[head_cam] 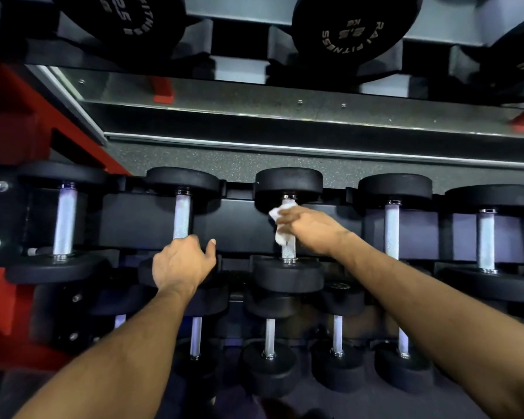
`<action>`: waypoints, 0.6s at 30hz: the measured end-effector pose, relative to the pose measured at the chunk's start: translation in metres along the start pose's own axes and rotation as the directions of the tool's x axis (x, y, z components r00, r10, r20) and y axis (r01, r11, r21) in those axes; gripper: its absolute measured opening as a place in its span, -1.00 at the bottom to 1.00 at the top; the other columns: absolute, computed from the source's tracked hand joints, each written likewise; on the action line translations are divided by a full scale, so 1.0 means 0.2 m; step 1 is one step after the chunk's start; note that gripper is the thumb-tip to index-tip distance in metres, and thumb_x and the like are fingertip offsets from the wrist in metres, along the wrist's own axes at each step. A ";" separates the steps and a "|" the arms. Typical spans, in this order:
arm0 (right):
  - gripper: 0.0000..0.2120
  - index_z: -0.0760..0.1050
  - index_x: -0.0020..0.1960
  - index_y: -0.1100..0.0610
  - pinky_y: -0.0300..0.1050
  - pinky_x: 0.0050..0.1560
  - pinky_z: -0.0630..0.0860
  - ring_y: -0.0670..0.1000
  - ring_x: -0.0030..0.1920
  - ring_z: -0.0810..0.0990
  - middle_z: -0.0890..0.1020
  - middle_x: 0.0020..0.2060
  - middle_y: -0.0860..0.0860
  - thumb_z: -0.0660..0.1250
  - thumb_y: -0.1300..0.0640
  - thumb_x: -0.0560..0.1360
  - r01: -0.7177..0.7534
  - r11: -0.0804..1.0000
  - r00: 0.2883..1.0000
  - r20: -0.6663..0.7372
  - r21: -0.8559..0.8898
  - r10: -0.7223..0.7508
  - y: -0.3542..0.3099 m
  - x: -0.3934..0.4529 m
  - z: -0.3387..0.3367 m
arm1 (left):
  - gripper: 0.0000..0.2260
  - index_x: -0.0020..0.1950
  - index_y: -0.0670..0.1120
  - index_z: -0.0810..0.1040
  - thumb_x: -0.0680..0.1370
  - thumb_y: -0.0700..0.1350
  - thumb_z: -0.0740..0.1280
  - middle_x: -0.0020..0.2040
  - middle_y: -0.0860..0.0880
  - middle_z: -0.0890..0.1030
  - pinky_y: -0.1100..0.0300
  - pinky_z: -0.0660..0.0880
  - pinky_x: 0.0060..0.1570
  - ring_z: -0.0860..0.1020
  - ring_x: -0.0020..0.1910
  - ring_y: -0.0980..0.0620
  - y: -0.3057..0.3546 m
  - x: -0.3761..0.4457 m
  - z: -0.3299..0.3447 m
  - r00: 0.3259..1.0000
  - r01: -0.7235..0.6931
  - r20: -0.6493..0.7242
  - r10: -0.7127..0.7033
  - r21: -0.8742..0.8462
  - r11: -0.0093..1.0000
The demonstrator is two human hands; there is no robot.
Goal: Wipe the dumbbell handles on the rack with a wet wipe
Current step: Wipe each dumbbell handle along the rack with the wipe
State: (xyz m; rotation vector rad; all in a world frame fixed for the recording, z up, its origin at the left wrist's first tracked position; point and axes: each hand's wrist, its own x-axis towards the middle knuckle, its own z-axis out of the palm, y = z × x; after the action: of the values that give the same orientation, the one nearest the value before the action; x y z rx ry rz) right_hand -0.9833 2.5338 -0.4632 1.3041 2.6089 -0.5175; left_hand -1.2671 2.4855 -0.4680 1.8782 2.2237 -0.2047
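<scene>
A row of black dumbbells with silver handles lies on the middle shelf of the rack (152,219). My right hand (310,229) presses a white wet wipe (280,220) around the handle of the centre dumbbell (288,252), near its far end. My left hand (180,263) rests on the near end of the neighbouring dumbbell's handle (182,214) to the left, fingers curled over it, thumb sticking out to the right. Whether those fingers close fully round the handle is hidden.
More dumbbells sit to the right (392,228) and far left (64,219). A lower shelf holds several smaller dumbbells (270,337). Larger weights (354,28) hang on the shelf above. A red rack frame (9,122) stands at the left.
</scene>
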 end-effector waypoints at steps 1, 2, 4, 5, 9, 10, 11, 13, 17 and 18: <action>-0.70 0.57 0.27 0.09 -0.28 0.44 0.11 -0.03 0.50 0.25 0.46 0.41 -0.03 0.22 0.21 0.59 -0.054 0.998 0.997 -0.048 0.030 0.056 0.02 0.01 -0.01 | -0.55 -0.10 -0.03 0.62 0.57 0.29 0.14 -0.19 -0.07 0.65 0.07 0.47 -0.18 0.62 -0.15 -0.18 0.00 0.00 0.00 1.000 0.001 -0.001 -0.001 0.000 1.000; -0.70 0.57 0.26 0.07 -0.32 0.44 0.06 -0.05 0.52 0.21 0.43 0.43 -0.06 0.24 0.23 0.57 -0.073 0.997 0.996 -0.049 0.034 0.075 0.03 0.02 0.00 | -0.55 -0.10 -0.03 0.62 0.57 0.29 0.14 -0.19 -0.07 0.65 0.06 0.47 -0.17 0.62 -0.15 -0.18 0.00 0.00 0.00 1.000 0.000 0.000 0.000 0.001 1.000; -0.69 0.55 0.28 0.07 -0.30 0.46 0.07 -0.04 0.53 0.20 0.42 0.44 -0.05 0.22 0.20 0.58 -0.068 0.998 0.997 -0.040 0.000 0.068 0.02 0.01 0.02 | -0.55 -0.10 -0.03 0.62 0.57 0.29 0.14 -0.20 -0.07 0.64 0.07 0.47 -0.18 0.62 -0.16 -0.18 0.00 0.00 0.00 1.000 0.000 0.002 0.000 -0.001 1.000; -0.68 0.56 0.28 0.10 -0.24 0.47 0.12 -0.01 0.51 0.25 0.46 0.40 -0.01 0.19 0.16 0.59 -0.067 0.997 0.998 -0.012 0.039 0.068 -0.01 -0.02 0.03 | -0.55 -0.11 -0.03 0.62 0.57 0.29 0.14 -0.20 -0.06 0.64 0.07 0.46 -0.19 0.61 -0.17 -0.18 0.00 0.00 0.00 1.000 -0.001 0.002 0.001 -0.002 1.000; -0.68 0.64 0.10 0.21 -0.08 0.34 0.40 0.11 0.35 0.48 0.63 0.19 0.08 0.19 0.14 0.50 0.077 0.993 0.995 0.064 0.088 -0.082 -0.09 -0.11 0.07 | -0.56 -0.11 -0.03 0.61 0.57 0.28 0.15 -0.20 -0.06 0.64 0.07 0.44 -0.19 0.61 -0.16 -0.18 0.00 0.00 0.00 1.000 -0.004 0.002 0.004 -0.008 1.000; -0.69 0.64 0.15 0.18 -0.13 0.37 0.36 0.08 0.38 0.46 0.61 0.24 0.05 0.22 0.17 0.51 0.068 0.992 0.997 0.035 0.106 -0.072 -0.07 -0.11 0.07 | -0.56 -0.10 -0.03 0.61 0.57 0.28 0.15 -0.20 -0.06 0.64 0.07 0.45 -0.19 0.62 -0.16 -0.18 0.00 0.00 0.00 1.000 -0.002 -0.001 0.002 -0.010 1.000; -0.68 0.62 0.22 0.13 -0.18 0.40 0.31 0.04 0.41 0.41 0.57 0.30 0.02 0.23 0.20 0.53 0.037 0.993 0.999 0.021 0.116 -0.039 -0.05 -0.09 0.06 | -0.57 -0.10 -0.03 0.62 0.57 0.28 0.15 -0.20 -0.07 0.64 0.07 0.45 -0.18 0.62 -0.15 -0.18 0.00 0.00 0.01 1.000 -0.001 -0.003 0.001 -0.009 1.000; -0.65 0.59 0.27 0.08 -0.21 0.42 0.24 0.00 0.46 0.34 0.50 0.38 -0.03 0.26 0.24 0.53 0.006 0.999 0.999 -0.051 0.037 -0.004 0.01 -0.05 0.04 | -0.57 -0.10 -0.03 0.62 0.57 0.28 0.15 -0.20 -0.06 0.64 0.07 0.44 -0.19 0.62 -0.15 -0.18 0.00 0.00 0.01 1.000 -0.004 -0.008 0.004 -0.006 1.000; -0.72 0.64 0.14 0.09 -0.11 0.33 0.38 0.08 0.36 0.42 0.56 0.28 0.01 0.25 0.19 0.50 -0.074 0.995 0.980 -0.179 0.068 0.085 0.02 -0.02 0.03 | -0.57 -0.10 -0.03 0.62 0.57 0.27 0.16 -0.20 -0.07 0.64 0.08 0.42 -0.22 0.62 -0.16 -0.18 0.00 -0.01 0.01 1.000 -0.008 -0.017 0.008 0.007 1.000; -0.78 0.64 0.09 0.10 -0.08 0.26 0.47 0.09 0.31 0.46 0.60 0.22 0.01 0.29 0.19 0.50 -0.042 0.997 0.986 -0.161 0.059 0.051 -0.02 -0.04 0.05 | -0.57 -0.10 -0.03 0.63 0.57 0.27 0.16 -0.19 -0.07 0.64 0.07 0.43 -0.21 0.62 -0.15 -0.19 0.00 0.00 0.01 1.000 -0.007 -0.016 0.007 0.008 1.000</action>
State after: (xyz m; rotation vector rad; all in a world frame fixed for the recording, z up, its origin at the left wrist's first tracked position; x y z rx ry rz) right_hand -0.9813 2.5228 -0.4688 1.4789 2.7041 -0.4988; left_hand -1.2672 2.4844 -0.4689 1.8981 2.2299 -0.1982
